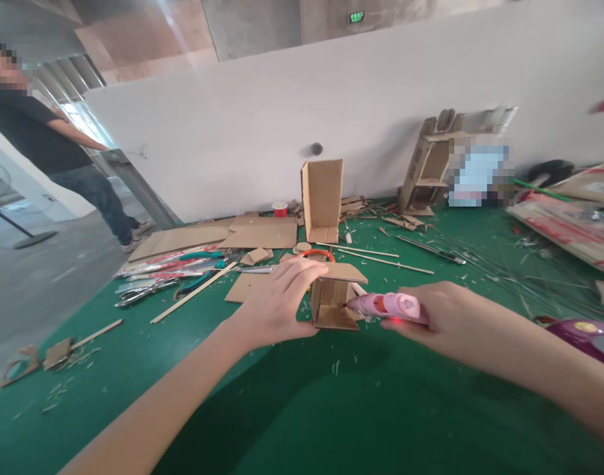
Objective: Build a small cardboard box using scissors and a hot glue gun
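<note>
Small cardboard box [332,295] is located just right of frame centre, open side to the right, above the green table [292,409]; whether its base is rested on the surface can't be confirmed. It is gripped from the left by the left hand [279,300]: half-curled, fingers over the top panel, thumb by the lower left corner. Pink glue gun [388,305] is wrapped by the right hand [443,310], nozzle pointed left into the opening.

Handling, judged: box should be very light, walls fairly stiff along the board, easily creased or dented if squeezed mid-panel. Dry board, so not slippery. Best held across the top and bottom edges at the closed side, as is being done; top panel overhangs and is likely easily bent, so load there is best avoided. Gun is probably heavier, hard plastic; should be held by the handle only, nozzle possibly hot.

Not visible: box's left outer face, covered by the hand; trigger and most of the handle, masked by the right hand. Nozzle contact with the board can't be judged, nor can any glue be made out. Purple object [586,333] at right is cut off by the frame edge and partly covered by the forearm. Upper right patch [480,173] is pixelated, contents unreadable.
</note>
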`<state>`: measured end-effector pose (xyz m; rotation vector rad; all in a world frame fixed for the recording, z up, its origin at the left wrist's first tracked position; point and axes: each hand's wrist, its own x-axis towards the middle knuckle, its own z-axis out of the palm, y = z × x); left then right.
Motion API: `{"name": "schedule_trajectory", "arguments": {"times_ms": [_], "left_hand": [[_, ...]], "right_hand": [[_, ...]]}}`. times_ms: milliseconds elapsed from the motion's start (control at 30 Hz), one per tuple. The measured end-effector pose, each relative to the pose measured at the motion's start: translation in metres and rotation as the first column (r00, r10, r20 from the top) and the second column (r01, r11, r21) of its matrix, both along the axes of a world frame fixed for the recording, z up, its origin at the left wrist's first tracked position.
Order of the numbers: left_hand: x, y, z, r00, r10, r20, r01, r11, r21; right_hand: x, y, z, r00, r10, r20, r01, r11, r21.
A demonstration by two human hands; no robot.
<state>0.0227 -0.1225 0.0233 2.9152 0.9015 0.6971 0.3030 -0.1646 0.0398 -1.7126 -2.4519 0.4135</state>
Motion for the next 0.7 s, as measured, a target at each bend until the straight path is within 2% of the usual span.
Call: {"name": "schedule_trajectory", "arguments": {"times_ms": [400, 700], "left_hand": [[0.004, -0.001, -0.001, 0.999, -0.044, 0.015, 0.043, 0.998, 0.037], [0.0, 0.001, 0.002, 1.0, -0.013, 0.0, 0.013, 0.997, 0.07]], "right_hand": [[-0.013, 0.0, -0.002, 0.998, 0.052, -0.021, -0.049, 0.994, 0.093], [0.001, 0.001, 0.007, 1.0, 0.005, -0.013, -0.004, 0.997, 0.08]]}}
